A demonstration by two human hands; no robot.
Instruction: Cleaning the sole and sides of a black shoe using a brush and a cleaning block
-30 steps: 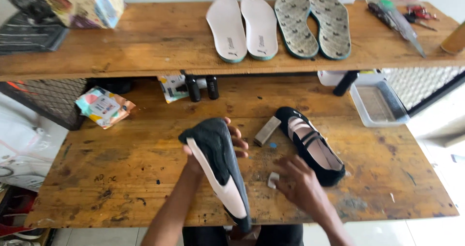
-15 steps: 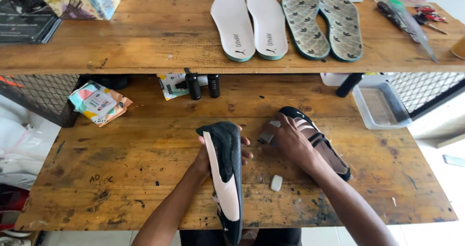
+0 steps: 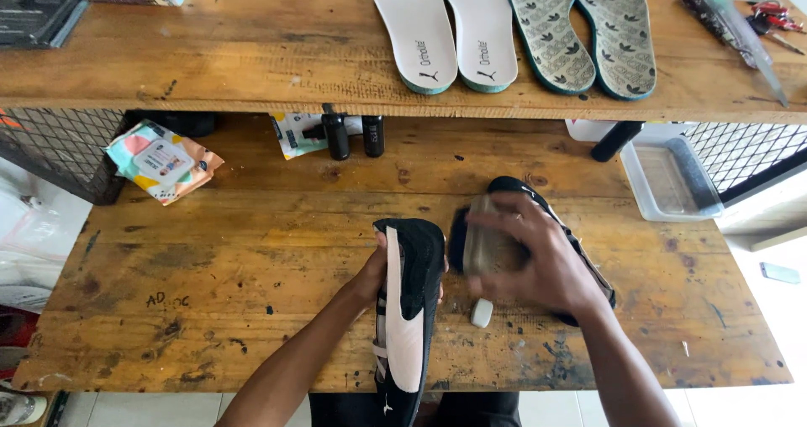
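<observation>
Since 0.5 s ago, the right hand [image 3: 538, 259] has lifted the brush [image 3: 486, 246] (blurred) off the workbench [image 3: 252, 250], fingers clamped on it. Left hand [image 3: 374, 267] grips 1 black shoe [image 3: 408, 309] upright; the second shoe [image 3: 580, 259] lies behind, small white eraser [image 3: 482, 313] between.

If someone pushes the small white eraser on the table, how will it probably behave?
The white eraser looks small, so it is probably light. It lies flat and looks blocky, so it would likely slide, not roll. The rough wooden table may slow it.
</observation>
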